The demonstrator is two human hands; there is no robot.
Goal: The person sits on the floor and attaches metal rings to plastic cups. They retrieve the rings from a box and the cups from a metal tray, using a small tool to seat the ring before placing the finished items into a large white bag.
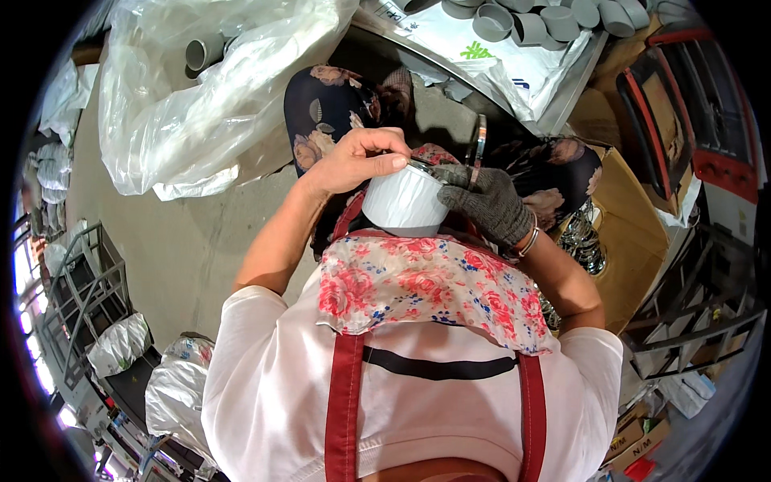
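Note:
A short grey pipe piece (405,202), wrapped in a pale sheet or film, is held over my lap. My bare left hand (357,163) is closed at its upper rim, thumb and forefinger pinched there. Against its right side sits my right hand (488,205) in a dark grey knitted glove, fingers curled. A thin shiny metal band (480,145) stands up out of those gloved fingers. Something small and dark lies across the rim between the hands; what it is I cannot make out. The inside of the pipe piece is hidden.
A large clear plastic bag (225,104) holding a grey pipe piece (205,52) is at the far left. Several grey rings (492,22) lie on white sacking ahead. An open cardboard box (634,233) with shiny metal rings (582,241) stands right, below a black-and-red frame (654,120).

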